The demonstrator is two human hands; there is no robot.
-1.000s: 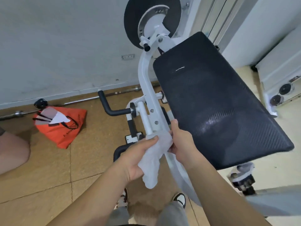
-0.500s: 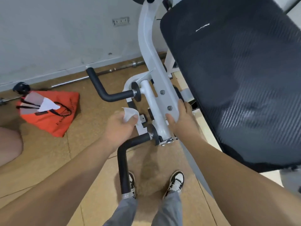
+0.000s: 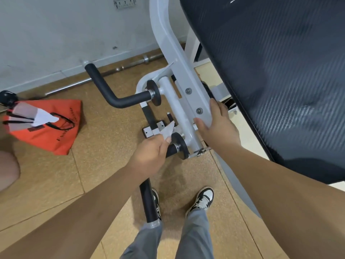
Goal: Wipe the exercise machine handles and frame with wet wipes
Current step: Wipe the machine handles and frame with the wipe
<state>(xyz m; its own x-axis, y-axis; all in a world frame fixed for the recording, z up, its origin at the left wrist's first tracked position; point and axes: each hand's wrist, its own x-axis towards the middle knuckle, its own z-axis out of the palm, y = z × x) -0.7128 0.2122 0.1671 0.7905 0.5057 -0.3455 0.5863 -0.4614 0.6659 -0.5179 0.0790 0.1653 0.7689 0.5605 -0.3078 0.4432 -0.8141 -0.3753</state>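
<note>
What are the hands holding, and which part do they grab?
The left hand pinches the wet wipe by its lower end, one corner sticking out. The right hand grips the white frame near its lower end.

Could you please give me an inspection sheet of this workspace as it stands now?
Surface: tiled floor under the machine.
Job's things: white frame; far handle and near handle, both black; wipe beside the near handle's collar.
Clutter: orange bag on the floor, left.
Hands: left hand pinches the wipe; right hand grips the frame.
Cables: nothing seen.
Surroundings: outlet on the wall; barbell along it; black pad at right.
</note>
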